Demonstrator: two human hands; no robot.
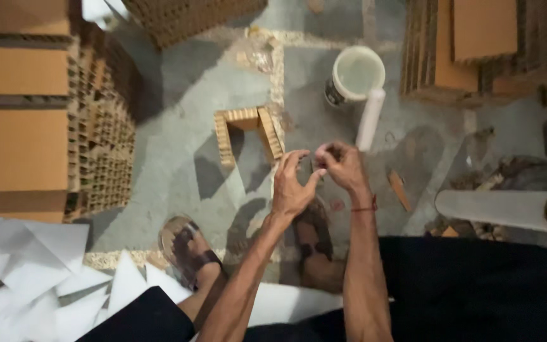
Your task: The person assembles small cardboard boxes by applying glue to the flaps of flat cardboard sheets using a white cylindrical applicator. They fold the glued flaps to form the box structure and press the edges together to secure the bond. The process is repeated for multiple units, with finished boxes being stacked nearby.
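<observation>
Small brownish scrap (316, 166), too blurred to identify, pinched between the fingertips of both hands above the grey floor (178, 158). Left hand (291, 189) fingers spread and curled toward it; right hand (342, 166) fingers bunched on it. Below, sandalled feet (188, 250) and white paper offcuts (26, 278). Beyond, U-shaped honeycomb cardboard piece (245, 130); farther, white bucket (354, 76) with white roll (370, 118) just beside; cardboard stacks (26, 107) on both sides.
</observation>
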